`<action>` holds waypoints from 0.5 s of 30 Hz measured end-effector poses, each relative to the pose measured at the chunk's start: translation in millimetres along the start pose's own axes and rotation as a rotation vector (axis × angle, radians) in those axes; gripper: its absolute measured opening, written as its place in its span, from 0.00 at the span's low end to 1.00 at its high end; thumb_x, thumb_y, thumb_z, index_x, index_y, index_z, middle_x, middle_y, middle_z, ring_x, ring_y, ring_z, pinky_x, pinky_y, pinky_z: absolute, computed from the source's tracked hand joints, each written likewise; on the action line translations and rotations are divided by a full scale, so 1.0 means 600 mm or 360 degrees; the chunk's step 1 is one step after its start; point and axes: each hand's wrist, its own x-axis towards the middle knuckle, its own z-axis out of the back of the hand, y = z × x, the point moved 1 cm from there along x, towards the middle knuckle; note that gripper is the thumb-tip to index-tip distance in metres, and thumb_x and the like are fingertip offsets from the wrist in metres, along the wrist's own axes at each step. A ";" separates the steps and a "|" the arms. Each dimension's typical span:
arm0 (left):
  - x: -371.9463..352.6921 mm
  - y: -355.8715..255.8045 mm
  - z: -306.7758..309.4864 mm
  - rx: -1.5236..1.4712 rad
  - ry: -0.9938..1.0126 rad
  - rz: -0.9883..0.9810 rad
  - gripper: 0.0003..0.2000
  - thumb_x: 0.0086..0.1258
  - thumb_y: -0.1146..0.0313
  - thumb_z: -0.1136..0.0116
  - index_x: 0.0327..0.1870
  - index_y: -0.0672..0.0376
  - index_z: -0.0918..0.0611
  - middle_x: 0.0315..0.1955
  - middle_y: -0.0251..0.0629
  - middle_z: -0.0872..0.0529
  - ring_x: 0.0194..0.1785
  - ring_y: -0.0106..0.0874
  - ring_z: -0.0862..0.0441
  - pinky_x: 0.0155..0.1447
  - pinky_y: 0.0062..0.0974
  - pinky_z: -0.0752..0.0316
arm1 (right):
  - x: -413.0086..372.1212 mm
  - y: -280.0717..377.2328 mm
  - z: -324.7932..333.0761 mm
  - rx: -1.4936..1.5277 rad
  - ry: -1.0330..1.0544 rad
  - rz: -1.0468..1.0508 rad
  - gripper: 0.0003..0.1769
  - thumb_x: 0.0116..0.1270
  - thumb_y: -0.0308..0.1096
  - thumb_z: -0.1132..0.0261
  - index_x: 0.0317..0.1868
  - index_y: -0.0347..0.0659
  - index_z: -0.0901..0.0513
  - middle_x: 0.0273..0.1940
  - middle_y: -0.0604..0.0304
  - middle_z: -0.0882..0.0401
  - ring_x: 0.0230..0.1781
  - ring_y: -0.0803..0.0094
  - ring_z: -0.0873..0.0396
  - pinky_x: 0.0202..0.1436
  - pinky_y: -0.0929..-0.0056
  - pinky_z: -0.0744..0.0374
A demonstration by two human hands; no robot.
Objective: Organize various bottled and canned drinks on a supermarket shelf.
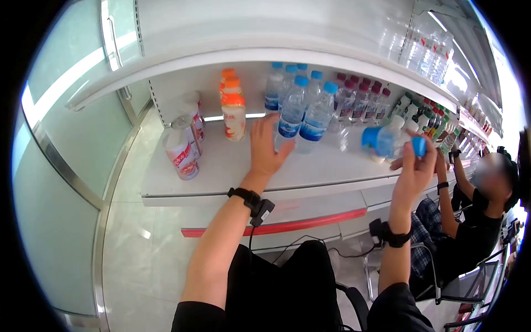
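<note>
My left hand (269,145) is open, its thumb and fingers apart, beside the front blue-capped water bottle (292,108) on the shelf. Another blue-capped bottle (318,115) stands right of that one, with several more behind. To the right, my right hand (414,166) grips a clear bottle (390,141) near its blue cap. That bottle lies sideways in the air, its cap to the right and its blue label to the left. Orange-capped bottles (234,116) stand left of my left hand.
White-and-red bottles (181,155) stand at the shelf's left end. Dark-red-capped bottles (359,102) and green-capped ones fill the right. An upper shelf (265,57) overhangs the bottles. A seated person (478,221) reaches to the shelf at the right. A chair stands below.
</note>
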 end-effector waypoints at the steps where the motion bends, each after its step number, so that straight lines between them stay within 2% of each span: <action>1: -0.004 -0.044 0.012 -0.0093 0.0097 -0.0089 0.41 0.54 0.55 0.26 0.68 0.63 0.30 0.59 0.50 0.23 0.62 0.50 0.28 0.68 0.45 0.36 | -0.011 0.010 -0.014 0.0046 0.0031 -0.0059 0.17 0.71 0.25 0.37 0.58 0.36 0.28 0.50 0.56 0.17 0.22 0.84 0.27 0.22 0.85 0.25; 3: 0.001 -0.106 0.025 -0.0160 0.0210 -0.0240 0.40 0.52 0.56 0.26 0.67 0.63 0.29 0.60 0.50 0.22 0.61 0.49 0.26 0.68 0.44 0.35 | -0.025 0.019 -0.057 0.0233 0.0111 -0.0165 0.17 0.71 0.25 0.36 0.58 0.36 0.27 0.48 0.57 0.17 0.22 0.83 0.27 0.22 0.84 0.26; 5: -0.013 -0.140 0.024 -0.0180 0.0425 0.0036 0.37 0.48 0.60 0.23 0.62 0.60 0.26 0.54 0.49 0.19 0.56 0.50 0.22 0.60 0.42 0.28 | -0.039 0.013 -0.112 0.0375 0.0422 -0.0303 0.19 0.70 0.27 0.35 0.59 0.35 0.28 0.49 0.56 0.17 0.23 0.81 0.25 0.22 0.81 0.25; 6: -0.039 -0.110 0.033 -0.0180 0.0360 0.0575 0.33 0.51 0.62 0.24 0.59 0.61 0.25 0.49 0.50 0.17 0.50 0.50 0.18 0.55 0.38 0.23 | -0.043 0.004 -0.135 0.0432 0.0639 -0.0379 0.21 0.70 0.28 0.34 0.60 0.34 0.28 0.50 0.56 0.18 0.24 0.79 0.24 0.23 0.80 0.24; 7: -0.043 -0.103 0.038 -0.0178 0.0360 0.0576 0.33 0.51 0.62 0.24 0.59 0.61 0.25 0.49 0.50 0.17 0.50 0.50 0.18 0.55 0.38 0.23 | -0.035 -0.008 -0.143 0.0434 0.0639 -0.0379 0.21 0.70 0.28 0.34 0.60 0.34 0.28 0.50 0.56 0.18 0.24 0.79 0.24 0.23 0.80 0.24; 9: -0.047 -0.090 0.057 -0.0127 0.0128 0.0884 0.31 0.54 0.63 0.25 0.58 0.63 0.25 0.47 0.50 0.16 0.47 0.47 0.16 0.51 0.36 0.22 | -0.025 -0.036 -0.158 0.0747 0.0376 -0.0503 0.28 0.67 0.34 0.30 0.61 0.31 0.30 0.51 0.54 0.19 0.26 0.76 0.20 0.24 0.78 0.24; 10: -0.046 -0.081 0.066 -0.0121 0.0125 0.0869 0.31 0.54 0.63 0.25 0.58 0.63 0.25 0.47 0.50 0.16 0.47 0.47 0.16 0.51 0.36 0.22 | -0.014 -0.061 -0.164 0.0758 0.0372 -0.0491 0.28 0.67 0.34 0.30 0.61 0.31 0.30 0.51 0.54 0.19 0.26 0.76 0.20 0.24 0.78 0.24; 12: -0.049 -0.056 0.087 -0.0238 -0.0285 0.1024 0.30 0.56 0.63 0.25 0.57 0.63 0.26 0.45 0.49 0.16 0.48 0.43 0.16 0.52 0.36 0.23 | 0.010 -0.138 -0.162 -0.0068 0.0035 -0.0379 0.36 0.60 0.40 0.24 0.61 0.30 0.30 0.53 0.51 0.19 0.29 0.73 0.17 0.24 0.76 0.24; 13: -0.053 -0.046 0.094 -0.0236 -0.0281 0.1017 0.30 0.56 0.63 0.25 0.57 0.63 0.26 0.45 0.49 0.16 0.48 0.43 0.16 0.52 0.36 0.23 | 0.013 -0.191 -0.170 -0.0064 0.0029 -0.0378 0.36 0.60 0.40 0.24 0.61 0.30 0.30 0.53 0.51 0.19 0.29 0.73 0.17 0.24 0.76 0.24; 14: -0.060 -0.037 0.099 -0.0279 -0.0331 0.1005 0.31 0.55 0.63 0.24 0.58 0.63 0.26 0.45 0.48 0.16 0.47 0.42 0.15 0.51 0.36 0.23 | 0.012 -0.251 -0.179 -0.0333 0.0169 -0.0317 0.37 0.58 0.41 0.22 0.61 0.30 0.29 0.51 0.50 0.18 0.31 0.69 0.16 0.27 0.73 0.22; 15: -0.064 -0.028 0.099 -0.0330 -0.0384 0.0988 0.31 0.55 0.63 0.24 0.58 0.63 0.27 0.44 0.48 0.16 0.47 0.42 0.15 0.51 0.36 0.22 | 0.016 -0.243 -0.186 -0.0605 0.0307 -0.0248 0.39 0.55 0.41 0.21 0.60 0.30 0.29 0.50 0.49 0.17 0.33 0.65 0.15 0.31 0.70 0.20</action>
